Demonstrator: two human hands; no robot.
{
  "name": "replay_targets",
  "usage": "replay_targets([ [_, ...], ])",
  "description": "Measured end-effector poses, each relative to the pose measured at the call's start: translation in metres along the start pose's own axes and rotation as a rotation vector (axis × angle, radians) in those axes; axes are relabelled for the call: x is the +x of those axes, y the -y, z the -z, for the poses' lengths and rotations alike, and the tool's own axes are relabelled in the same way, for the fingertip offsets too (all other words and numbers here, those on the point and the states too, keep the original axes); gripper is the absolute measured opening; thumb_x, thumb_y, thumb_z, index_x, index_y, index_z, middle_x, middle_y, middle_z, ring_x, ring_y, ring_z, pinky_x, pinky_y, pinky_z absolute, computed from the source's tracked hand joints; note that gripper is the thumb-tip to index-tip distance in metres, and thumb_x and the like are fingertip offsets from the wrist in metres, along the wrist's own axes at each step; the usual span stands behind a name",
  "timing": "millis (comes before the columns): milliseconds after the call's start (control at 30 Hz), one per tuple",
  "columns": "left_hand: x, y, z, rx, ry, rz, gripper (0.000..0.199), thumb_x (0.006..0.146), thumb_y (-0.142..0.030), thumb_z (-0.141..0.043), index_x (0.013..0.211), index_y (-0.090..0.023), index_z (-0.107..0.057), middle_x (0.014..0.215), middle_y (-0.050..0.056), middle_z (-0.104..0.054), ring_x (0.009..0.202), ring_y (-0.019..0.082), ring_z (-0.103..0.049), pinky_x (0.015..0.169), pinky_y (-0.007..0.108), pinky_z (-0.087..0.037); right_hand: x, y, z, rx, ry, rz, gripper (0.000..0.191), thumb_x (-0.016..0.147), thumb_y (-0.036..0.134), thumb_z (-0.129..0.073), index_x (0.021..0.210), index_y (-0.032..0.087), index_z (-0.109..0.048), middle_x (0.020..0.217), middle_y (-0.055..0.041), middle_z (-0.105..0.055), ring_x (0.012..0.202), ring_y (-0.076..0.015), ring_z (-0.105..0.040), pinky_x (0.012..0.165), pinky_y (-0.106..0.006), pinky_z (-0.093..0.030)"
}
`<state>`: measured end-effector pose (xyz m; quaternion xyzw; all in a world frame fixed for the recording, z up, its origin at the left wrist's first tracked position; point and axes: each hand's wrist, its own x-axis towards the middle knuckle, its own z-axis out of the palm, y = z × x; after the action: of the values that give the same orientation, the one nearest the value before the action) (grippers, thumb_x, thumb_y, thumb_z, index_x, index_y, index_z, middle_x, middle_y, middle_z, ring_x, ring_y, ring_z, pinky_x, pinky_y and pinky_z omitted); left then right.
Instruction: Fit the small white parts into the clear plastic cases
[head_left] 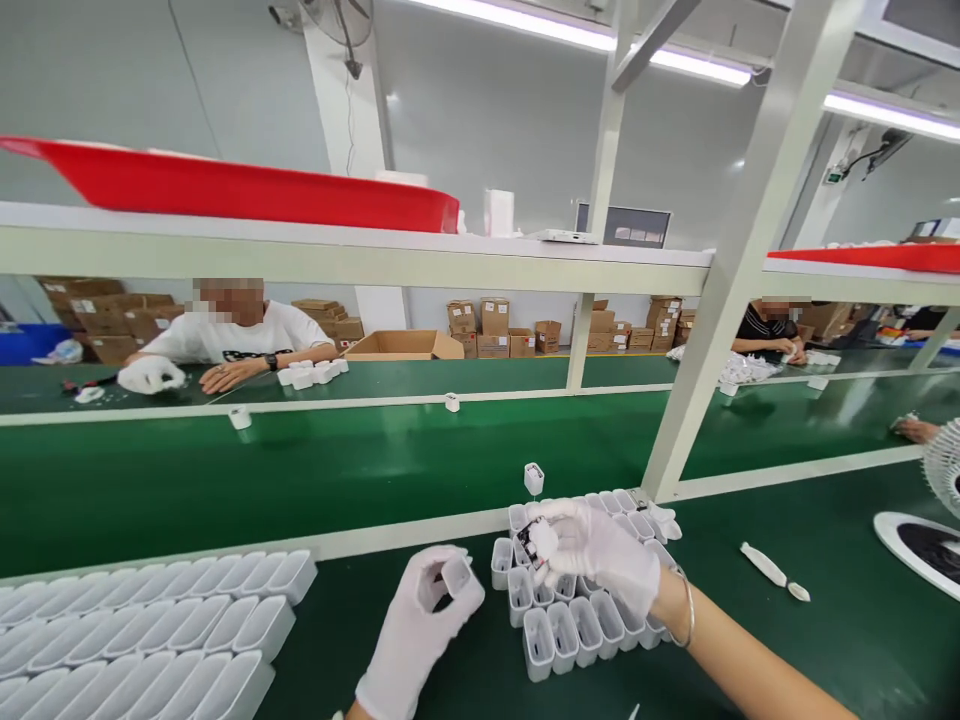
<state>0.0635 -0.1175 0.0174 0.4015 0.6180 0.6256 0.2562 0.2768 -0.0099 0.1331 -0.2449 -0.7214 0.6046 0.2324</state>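
Observation:
A small white plastic cup (pixel 459 578) is held in my left hand (pixel 429 610), its gloved fingers wrapped round it. My right hand (pixel 592 552), also in a white glove, grips a small white part with dark bits (pixel 538 541). That part is above a cluster of open white cups (pixel 564 632) standing close together on the green tabletop. Dark pieces show inside some of these cups. Beyond the right hand, a single white cup (pixel 533 478) sits on the green belt.
Rows of white cups (pixel 142 640) fill the near left. A white tool (pixel 765 565) and a fan (pixel 941 470) are at the right. A slanted post (pixel 694 400) rises behind the cluster, under a shelf with a red tray (pixel 262 195). People sit across the belt (pixel 360 450).

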Motion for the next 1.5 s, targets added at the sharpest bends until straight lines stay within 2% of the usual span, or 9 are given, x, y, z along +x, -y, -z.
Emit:
replay_targets([
  [67, -0.006, -0.002, -0.002, 0.086, 0.056, -0.039, 0.052, 0.064, -0.038, -0.08, 0.111, -0.022, -0.065, 0.116, 0.011, -0.074, 0.111, 0.032, -0.069, 0.099, 0.048, -0.055, -0.003, 0.0, -0.004, 0.043, 0.036, 0.013, 0.06, 0.067, 0.059, -0.081, 0.11, 0.02, -0.063, 0.094, -0.0082, -0.067, 0.087, -0.0268, -0.069, 0.08, -0.041, -0.06],
  [167, -0.016, -0.002, -0.001, 0.225, 0.137, -0.119, 0.047, 0.071, -0.036, -0.074, 0.116, -0.025, -0.067, 0.123, 0.01, -0.072, 0.116, 0.032, -0.067, 0.102, 0.049, -0.054, -0.004, -0.01, -0.011, 0.042, 0.037, 0.025, 0.044, 0.073, 0.041, -0.083, 0.108, 0.023, -0.064, 0.095, -0.0089, -0.069, 0.093, -0.0283, -0.068, 0.086, -0.042, -0.056],
  [333, -0.024, -0.007, 0.0, 0.307, 0.181, -0.237, 0.042, 0.075, -0.032, -0.074, 0.116, -0.029, -0.067, 0.12, 0.005, -0.073, 0.11, 0.028, -0.071, 0.098, 0.043, -0.058, -0.006, -0.04, -0.025, 0.015, 0.115, 0.056, 0.039, 0.076, 0.028, -0.079, 0.112, 0.024, -0.062, 0.09, -0.0032, -0.069, 0.087, -0.0224, -0.068, 0.086, -0.042, -0.055],
  [467, -0.024, -0.01, -0.001, 0.317, 0.196, -0.307, 0.042, 0.076, -0.028, -0.074, 0.117, -0.03, -0.067, 0.118, 0.004, -0.073, 0.105, 0.027, -0.072, 0.095, 0.04, -0.059, -0.009, -0.046, -0.033, -0.102, 0.092, 0.018, 0.038, 0.078, 0.028, -0.075, 0.114, 0.022, -0.063, 0.089, -0.002, -0.068, 0.085, -0.0176, -0.064, 0.084, -0.038, -0.054],
  [733, -0.025, -0.005, 0.0, 0.346, 0.208, -0.411, 0.044, 0.079, -0.027, -0.073, 0.122, -0.031, -0.063, 0.119, 0.005, -0.072, 0.106, 0.025, -0.071, 0.095, 0.038, -0.059, -0.011, -0.037, -0.037, -0.126, 0.084, -0.039, 0.038, 0.076, 0.025, -0.071, 0.113, 0.02, -0.064, 0.084, -0.001, -0.065, 0.076, -0.0155, -0.06, 0.076, -0.033, -0.054],
  [933, -0.024, -0.005, -0.001, 0.368, 0.214, -0.432, 0.043, 0.081, -0.028, -0.073, 0.122, -0.031, -0.063, 0.118, 0.005, -0.071, 0.105, 0.025, -0.071, 0.093, 0.038, -0.06, -0.016, -0.034, -0.042, -0.248, 0.04, -0.085, 0.04, 0.079, 0.026, -0.065, 0.119, 0.02, -0.063, 0.083, -0.0018, -0.067, 0.07, -0.0151, -0.059, 0.067, -0.03, -0.054],
  [1133, -0.023, -0.007, 0.0, 0.388, 0.244, -0.471, 0.042, 0.082, -0.026, -0.072, 0.122, -0.031, -0.061, 0.117, 0.005, -0.071, 0.104, 0.024, -0.071, 0.092, 0.037, -0.06, -0.016, -0.035, -0.043, -0.35, 0.029, -0.061, 0.039, 0.081, 0.026, -0.062, 0.12, 0.019, -0.066, 0.084, -0.0025, -0.067, 0.072, -0.0161, -0.061, 0.075, -0.033, -0.055],
  [1300, -0.022, -0.009, 0.0, 0.412, 0.257, -0.5, 0.039, 0.082, -0.025, -0.071, 0.12, -0.03, -0.061, 0.114, 0.005, -0.072, 0.102, 0.023, -0.071, 0.089, 0.036, -0.06, -0.015, -0.028, -0.046, -0.364, 0.059, -0.065, 0.036, 0.084, 0.027, -0.059, 0.119, 0.021, -0.066, 0.082, -0.0014, -0.067, 0.069, -0.015, -0.061, 0.072, -0.03, -0.055],
  [1500, -0.021, -0.013, 0.0, 0.441, 0.276, -0.498, 0.038, 0.082, -0.026, -0.072, 0.119, -0.03, -0.061, 0.11, 0.004, -0.072, 0.097, 0.022, -0.071, 0.085, 0.036, -0.061, -0.019, -0.022, -0.047, -0.504, 0.027, -0.063, 0.025, 0.086, 0.025, -0.059, 0.11, 0.024, -0.067, 0.089, -0.0024, -0.069, 0.078, -0.0179, -0.065, 0.075, -0.03, -0.054],
])
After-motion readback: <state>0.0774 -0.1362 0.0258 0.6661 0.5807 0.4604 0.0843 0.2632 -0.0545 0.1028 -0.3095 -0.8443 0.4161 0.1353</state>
